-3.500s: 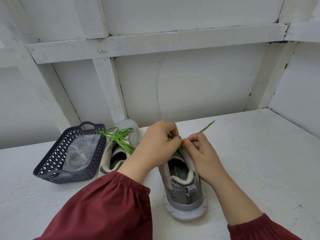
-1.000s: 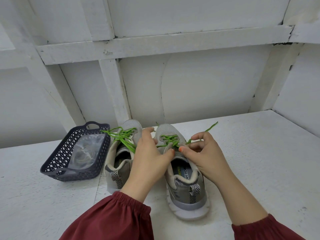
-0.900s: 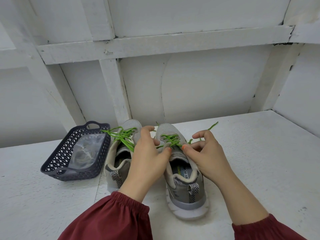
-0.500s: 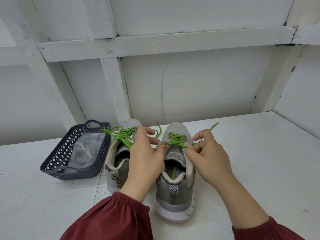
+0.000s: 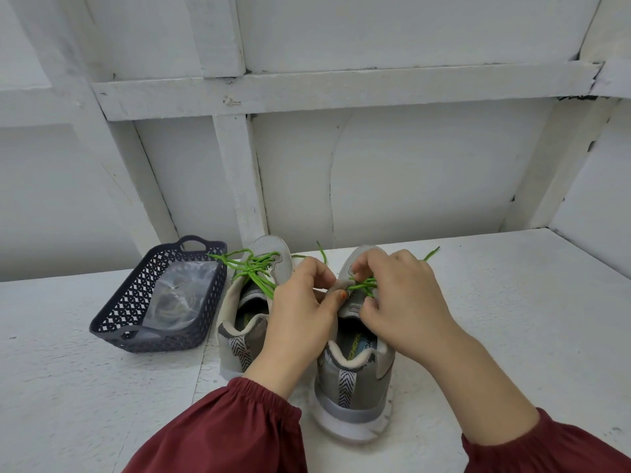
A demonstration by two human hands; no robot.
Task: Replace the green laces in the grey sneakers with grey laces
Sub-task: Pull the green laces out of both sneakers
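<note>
White wall panels (image 5: 409, 172) fill the upper frame, crossed by a horizontal beam (image 5: 341, 87) and an upright post (image 5: 235, 172). A scuffed white tabletop (image 5: 529, 302) spans the lower half in soft, even light.

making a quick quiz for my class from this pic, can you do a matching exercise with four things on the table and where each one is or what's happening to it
Things:
1. dark basket
2. clear bag
3. left sneaker
4. right sneaker

Descriptions:
A. left hand and right hand work at its green lace
B. lies inside the basket
C. leftmost on the white table
D. stands between the basket and the other sneaker

Pairs: 1-C, 2-B, 3-D, 4-A
</note>
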